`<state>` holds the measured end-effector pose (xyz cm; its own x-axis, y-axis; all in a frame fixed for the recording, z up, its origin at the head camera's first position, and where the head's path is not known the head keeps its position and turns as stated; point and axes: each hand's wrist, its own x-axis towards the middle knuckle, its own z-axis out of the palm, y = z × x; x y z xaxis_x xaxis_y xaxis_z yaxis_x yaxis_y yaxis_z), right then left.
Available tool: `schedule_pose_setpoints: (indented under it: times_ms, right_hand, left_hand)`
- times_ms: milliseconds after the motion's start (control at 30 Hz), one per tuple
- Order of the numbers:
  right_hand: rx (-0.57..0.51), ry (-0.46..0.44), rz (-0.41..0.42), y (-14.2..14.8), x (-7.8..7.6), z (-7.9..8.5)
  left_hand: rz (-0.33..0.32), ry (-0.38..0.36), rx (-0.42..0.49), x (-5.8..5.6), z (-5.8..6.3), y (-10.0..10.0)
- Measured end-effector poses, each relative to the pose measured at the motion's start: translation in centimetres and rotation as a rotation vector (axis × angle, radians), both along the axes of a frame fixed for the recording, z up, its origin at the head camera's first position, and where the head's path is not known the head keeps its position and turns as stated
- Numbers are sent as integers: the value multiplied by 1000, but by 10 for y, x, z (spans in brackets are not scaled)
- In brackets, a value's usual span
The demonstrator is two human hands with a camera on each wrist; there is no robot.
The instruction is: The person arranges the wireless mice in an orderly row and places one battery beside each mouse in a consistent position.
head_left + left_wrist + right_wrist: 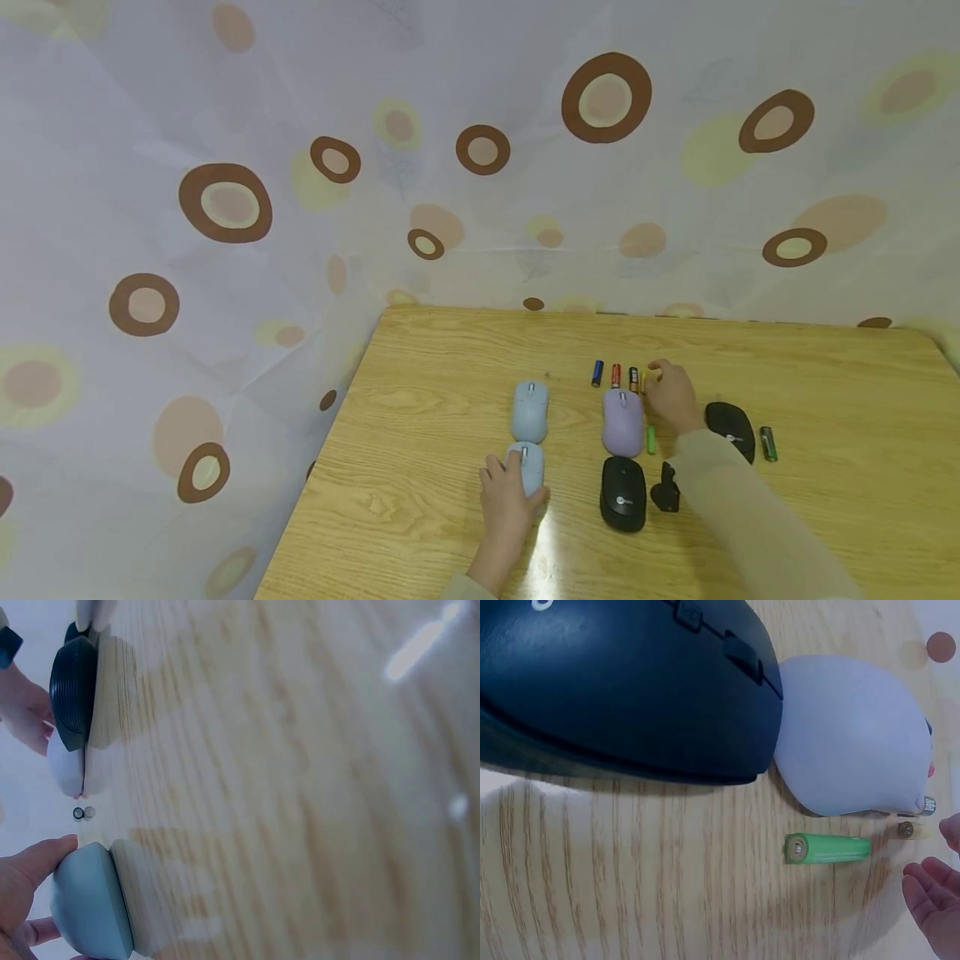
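Note:
My left hand (pixel 506 500) grips the nearer of two light blue computer mice (pixel 532 468), thumb on one side and fingers on the other; the left wrist view shows this blue mouse (pixel 91 900) standing on the table. The other light blue mouse (pixel 530 412) lies just beyond it. Beside a yellow battery (pixel 913 830), my right hand (pixel 672 397) reaches over the table with its fingers apart. A purple mouse (pixel 622 423) lies left of that hand. Between this mouse and the right forearm is a green battery (pixel 829 848).
A black mouse (pixel 623 493) lies in front of the purple one, with a small black object (pixel 666 490) to its right. Blue (pixel 597 373), red (pixel 616 376) and black (pixel 633 380) batteries line up behind. Past the right forearm are another black mouse (pixel 731 429) and a dark green battery (pixel 768 444).

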<state>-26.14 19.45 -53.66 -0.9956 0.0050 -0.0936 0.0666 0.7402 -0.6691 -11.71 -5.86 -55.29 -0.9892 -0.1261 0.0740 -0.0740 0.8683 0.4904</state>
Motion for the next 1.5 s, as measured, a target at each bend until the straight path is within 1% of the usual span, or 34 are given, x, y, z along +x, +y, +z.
schedule_pose_setpoints:
  times_ms: [67, 200, 333, 533, 767, 900, 1133, 1333, 1500]
  right_hand:
    - [8, -11, -12, 0, -2, -3]
    - [18, -23, -3, -1, -4, -6]
    - [36, -28, 11, -2, -4, -6]
    - [66, -56, 0, -3, -3, -5]
    - [84, -3, 2, -2, -3, -11]
    - [78, -8, 22, 0, -3, -14]
    - [123, -34, 47, 1, 2, -11]
    - [135, -54, 80, 2, 3, -12]
    - [115, -59, 71, 5, 3, -15]
  left_hand:
    - [0, -1, 4, 0, -1, 0]
    - [-1, 7, 1, 0, -1, 0]
    - [-8, 9, -4, 0, -1, 0]
    - [-16, 5, -4, 0, 0, -1]
    - [-12, 15, -3, 0, 0, 0]
    - [-5, 19, -6, 0, 0, 0]
    - [4, 20, -6, 0, -1, 0]
    - [-2, 19, -3, 1, -1, 0]
    - [-4, 23, -15, 1, 0, 0]
